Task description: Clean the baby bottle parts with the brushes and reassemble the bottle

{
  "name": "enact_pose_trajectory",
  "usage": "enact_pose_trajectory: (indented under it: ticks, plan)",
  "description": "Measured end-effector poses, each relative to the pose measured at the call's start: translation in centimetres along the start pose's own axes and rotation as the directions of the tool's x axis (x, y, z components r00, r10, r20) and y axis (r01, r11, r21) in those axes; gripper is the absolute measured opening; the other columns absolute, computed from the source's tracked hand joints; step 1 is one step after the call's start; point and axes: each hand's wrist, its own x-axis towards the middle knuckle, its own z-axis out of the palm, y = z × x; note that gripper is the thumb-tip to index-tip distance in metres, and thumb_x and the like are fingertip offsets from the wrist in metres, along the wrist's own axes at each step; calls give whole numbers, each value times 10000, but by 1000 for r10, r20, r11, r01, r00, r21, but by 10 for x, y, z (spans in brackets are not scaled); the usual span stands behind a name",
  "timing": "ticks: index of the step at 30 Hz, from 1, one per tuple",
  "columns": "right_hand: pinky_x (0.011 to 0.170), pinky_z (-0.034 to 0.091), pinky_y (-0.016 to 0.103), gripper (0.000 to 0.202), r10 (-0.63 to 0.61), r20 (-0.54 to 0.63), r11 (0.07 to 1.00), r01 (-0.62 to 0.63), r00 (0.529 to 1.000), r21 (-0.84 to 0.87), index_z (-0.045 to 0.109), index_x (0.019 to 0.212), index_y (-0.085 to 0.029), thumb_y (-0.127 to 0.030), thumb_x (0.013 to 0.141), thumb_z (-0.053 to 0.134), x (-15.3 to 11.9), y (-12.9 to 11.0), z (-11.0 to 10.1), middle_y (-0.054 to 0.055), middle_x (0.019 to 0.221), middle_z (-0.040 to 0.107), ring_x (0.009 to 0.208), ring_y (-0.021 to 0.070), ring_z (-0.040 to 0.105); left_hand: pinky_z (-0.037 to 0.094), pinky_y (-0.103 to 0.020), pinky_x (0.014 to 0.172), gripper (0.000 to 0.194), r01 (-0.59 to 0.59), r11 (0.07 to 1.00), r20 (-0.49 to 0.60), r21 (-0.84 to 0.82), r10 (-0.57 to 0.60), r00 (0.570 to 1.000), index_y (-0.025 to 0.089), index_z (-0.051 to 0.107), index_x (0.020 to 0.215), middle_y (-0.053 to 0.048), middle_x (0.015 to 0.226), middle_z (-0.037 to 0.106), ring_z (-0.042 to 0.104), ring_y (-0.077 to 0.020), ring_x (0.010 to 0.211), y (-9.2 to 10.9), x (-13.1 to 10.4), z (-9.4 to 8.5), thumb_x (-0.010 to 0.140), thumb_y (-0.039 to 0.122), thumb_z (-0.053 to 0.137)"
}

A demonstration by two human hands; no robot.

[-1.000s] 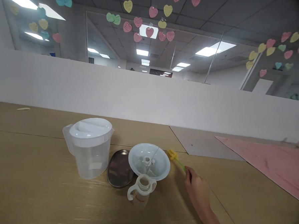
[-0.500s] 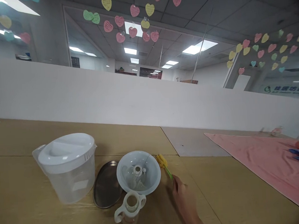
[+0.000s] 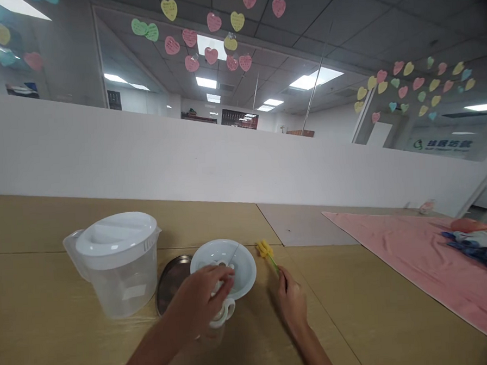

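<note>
My right hand (image 3: pixel 292 300) is closed around the thin green handle of a bottle brush (image 3: pixel 265 249), whose yellow sponge head points away from me at the table. My left hand (image 3: pixel 202 296) reaches over the white bowl (image 3: pixel 248 269), fingers curled with the thumb apart, near the small white parts inside. Those parts are mostly hidden by the hand. Just below the bowl stands a clear bottle with a white two-handled collar (image 3: pixel 229 309), partly covered by my left hand. An oval metal tray (image 3: pixel 169 279) lies left of the bowl, partly behind my left forearm.
A translucent lidded pitcher (image 3: pixel 123 265) stands at the left. On the right a pink cloth (image 3: pixel 398 250) is spread, with blue-and-white fabric (image 3: pixel 479 249) and a reddish item on it. A small bottle (image 3: pixel 426 206) stands by the low white partition (image 3: pixel 164 154) at the back.
My left hand has come into view and moved over the bowl. My right hand still holds the brush. The view has shifted slightly right.
</note>
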Motion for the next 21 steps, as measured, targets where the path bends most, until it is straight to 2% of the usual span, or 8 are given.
enact_pose_trajectory:
  ticks: [2, 4, 6, 9, 13, 15, 18, 21]
  plan:
    - [539, 397, 239, 481, -6, 17, 1000, 6, 1000, -4, 611, 1101, -151, -347, 893, 223, 1, 0, 1, 99, 801, 697, 671, 203, 648, 430, -344, 821, 322, 45, 984, 44, 174, -53, 998, 218, 651, 962, -65, 977, 671, 597, -222, 922, -16, 27, 2, 884, 310, 352]
    - [528, 392, 236, 487, -23, 42, 1000, 23, 999, -9, 595, 1119, -159, -363, 900, 211, 1, 1, 2, 89, 751, 690, 653, 202, 646, 438, -302, 737, 328, 40, 966, 129, 256, -75, 989, 191, 652, 850, -81, 901, 677, 608, -199, 822, -32, 47, 11, 880, 270, 335]
    - [514, 387, 235, 498, -42, 47, 999, 43, 998, -7, 562, 1166, -173, -383, 909, 191, 1, 3, 3, 75, 723, 684, 633, 201, 643, 440, -285, 723, 308, 46, 938, 205, 342, -122, 971, 184, 646, 847, -85, 890, 681, 615, -188, 796, -45, 59, 24, 863, 223, 340]
    - [501, 388, 239, 508, -71, 48, 997, 71, 996, 1, 536, 1193, -185, -409, 912, 176, -1, 6, 4, 59, 700, 679, 616, 204, 643, 457, -323, 730, 298, 39, 908, 286, 417, -172, 943, 146, 661, 821, -120, 857, 685, 635, -225, 798, -58, 71, 39, 834, 206, 369]
    - [505, 409, 250, 510, -86, 73, 996, 87, 994, -9, 546, 1173, -183, -412, 912, 173, -4, 8, 5, 51, 672, 677, 609, 210, 651, 473, -375, 739, 289, -12, 890, 374, 456, -180, 910, 141, 664, 845, -139, 859, 691, 652, -265, 811, -62, 78, 44, 825, 231, 390]
    - [527, 427, 254, 503, -95, 79, 995, 97, 992, -18, 564, 1142, -180, -405, 911, 179, -5, 9, 5, 63, 719, 691, 641, 213, 662, 470, -386, 739, 308, -26, 889, 403, 457, -181, 897, 147, 664, 849, -146, 873, 691, 651, -276, 823, -62, 78, 42, 827, 231, 368]
    - [554, 447, 259, 501, -113, 89, 993, 115, 990, -17, 577, 1121, -164, -391, 911, 183, -7, 9, 7, 83, 780, 701, 669, 214, 668, 459, -362, 709, 375, -18, 905, 429, 424, -184, 884, 153, 665, 852, -143, 844, 690, 649, -269, 797, -59, 76, 38, 846, 252, 303]
    - [562, 460, 264, 517, -120, 111, 993, 122, 987, -7, 580, 1127, -139, -382, 912, 177, -9, 8, 8, 96, 763, 699, 643, 211, 663, 438, -331, 651, 367, 7, 940, 435, 340, -164, 886, 164, 669, 813, -123, 769, 682, 634, -253, 720, -56, 75, 30, 835, 300, 328]
